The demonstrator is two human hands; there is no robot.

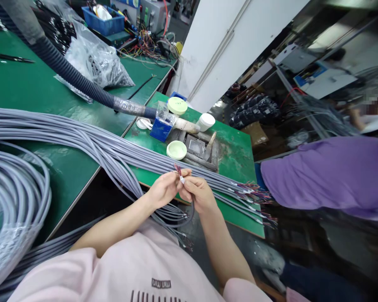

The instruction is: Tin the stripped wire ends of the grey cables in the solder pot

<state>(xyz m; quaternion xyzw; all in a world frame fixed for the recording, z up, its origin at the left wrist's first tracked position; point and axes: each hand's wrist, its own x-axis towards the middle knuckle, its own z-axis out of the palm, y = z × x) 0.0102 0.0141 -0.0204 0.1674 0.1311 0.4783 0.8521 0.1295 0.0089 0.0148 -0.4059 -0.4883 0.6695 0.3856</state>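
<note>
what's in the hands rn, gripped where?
One gray cable, pinched at its stripped end by both hands: left hand and right hand fingertips meet just below the exposed coloured wires. The rest loops down under the wrists.

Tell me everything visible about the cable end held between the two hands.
The cable end is grey-jacketed and stripped, so thin red and dark inner wires fan upward above a short pale band. It stands roughly upright, pinched between fingertips of the left hand and the right hand. Its grey length loops down beneath the right hand, close to the bundle of similar cables.
</note>
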